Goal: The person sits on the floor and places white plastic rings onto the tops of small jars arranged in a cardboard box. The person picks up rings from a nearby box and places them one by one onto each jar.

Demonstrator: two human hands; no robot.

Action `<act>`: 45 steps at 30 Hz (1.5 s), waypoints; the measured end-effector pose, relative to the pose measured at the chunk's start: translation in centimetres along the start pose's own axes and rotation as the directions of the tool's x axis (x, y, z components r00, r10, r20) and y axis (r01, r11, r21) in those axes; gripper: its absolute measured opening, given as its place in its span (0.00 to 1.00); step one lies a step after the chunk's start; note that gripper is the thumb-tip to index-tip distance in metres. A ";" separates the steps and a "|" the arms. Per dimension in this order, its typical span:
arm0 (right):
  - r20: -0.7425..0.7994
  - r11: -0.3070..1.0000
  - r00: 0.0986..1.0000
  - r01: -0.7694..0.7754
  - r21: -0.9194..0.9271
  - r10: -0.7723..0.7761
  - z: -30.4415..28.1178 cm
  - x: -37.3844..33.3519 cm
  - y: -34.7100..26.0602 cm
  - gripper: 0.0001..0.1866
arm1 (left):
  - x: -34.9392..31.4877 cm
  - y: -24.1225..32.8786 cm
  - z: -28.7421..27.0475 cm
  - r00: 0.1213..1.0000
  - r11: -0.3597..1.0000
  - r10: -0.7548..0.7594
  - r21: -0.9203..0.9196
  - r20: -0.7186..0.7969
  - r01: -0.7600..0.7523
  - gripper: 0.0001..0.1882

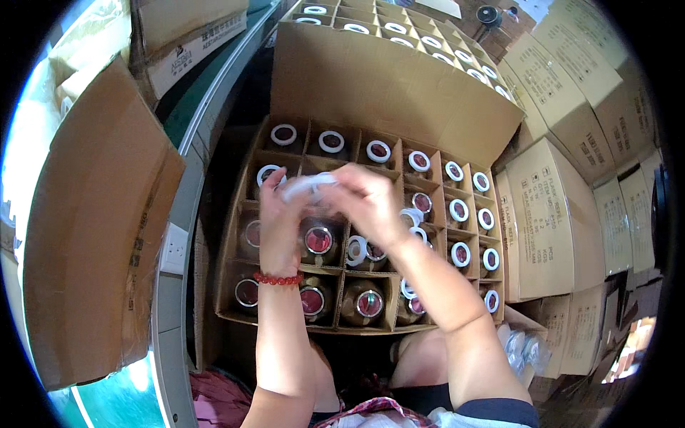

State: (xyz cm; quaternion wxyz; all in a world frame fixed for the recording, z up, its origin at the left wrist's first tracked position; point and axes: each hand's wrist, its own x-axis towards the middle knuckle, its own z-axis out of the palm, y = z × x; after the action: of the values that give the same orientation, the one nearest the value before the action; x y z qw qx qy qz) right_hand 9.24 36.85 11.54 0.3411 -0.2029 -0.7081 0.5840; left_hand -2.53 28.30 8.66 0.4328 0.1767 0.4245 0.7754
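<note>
Both hands are raised over an open divided carton [392, 96] and meet at a white plastic ring [308, 184], smeared by motion. My left hand [280, 217], with a red bead bracelet [278, 279] at its wrist, has its fingers closed at the ring's left end. My right hand [369, 203] pinches its right side. Below, the compartments hold glass bottles with round mouths and dark red insides. White rings sit on many mouths, such as the ringed bottle [378, 151]; a bare-mouthed bottle [318, 241] stands under the hands. A loose ring [356, 251] leans beside another mouth.
A second divided carton [421, 21] of ringed bottles stands beyond the raised flap. Closed cartons [546, 221] are stacked along the right. At left, a large cardboard flap [96, 235] rises beside a metal-edged bench [207, 107] with a socket [173, 247]. Clear plastic bags [526, 349] lie at lower right.
</note>
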 end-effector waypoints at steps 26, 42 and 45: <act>0.302 0.182 0.947 0.280 -0.943 0.111 -11.6 -3.0 9.0 0.13 | 9.5 -2.9 -6.8 0.951 -0.225 0.161 0.948 0.265 -0.226 0.18; 0.258 0.356 0.958 0.198 -0.913 0.128 -13.4 -2.9 8.7 0.15 | 10.2 -4.1 -7.1 0.949 -0.297 -0.007 0.905 0.316 -0.304 0.19; 0.242 0.378 0.961 0.176 -0.909 0.133 -12.7 -2.9 8.9 0.13 | 10.3 -4.0 -8.5 0.956 -0.233 0.037 0.932 0.292 -0.276 0.20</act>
State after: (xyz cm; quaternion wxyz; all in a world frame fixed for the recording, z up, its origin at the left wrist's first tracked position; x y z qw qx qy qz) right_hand 19.41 45.72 3.36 0.0756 -0.2659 -0.9551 0.1069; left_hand -11.68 33.50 -0.45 0.0630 0.5580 0.8056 0.1889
